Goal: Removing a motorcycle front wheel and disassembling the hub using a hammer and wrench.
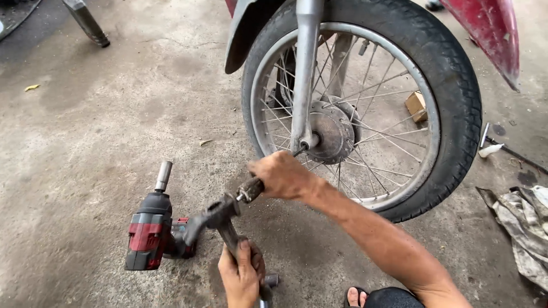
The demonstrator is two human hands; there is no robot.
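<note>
My right hand [282, 175] grips a punch-like tool with a dark ribbed handle [250, 189]. Its thin shaft points at the axle end by the hub [331, 134] of a spoked motorcycle front wheel [451, 114]. My left hand [241, 279], low in the view, is wrapped around the shaft of a metal hammer. The hammer's head [220, 212] sits right at the butt of the punch handle. The grey fork leg [305, 74] runs down to the axle.
A red and black cordless impact wrench [149, 234] lies on the concrete floor left of the hammer. A small socket [271, 279] rests by my left hand. A dirty rag [525, 222] lies at right, a small cardboard box [416, 106] behind the spokes, red bodywork [491, 34] above.
</note>
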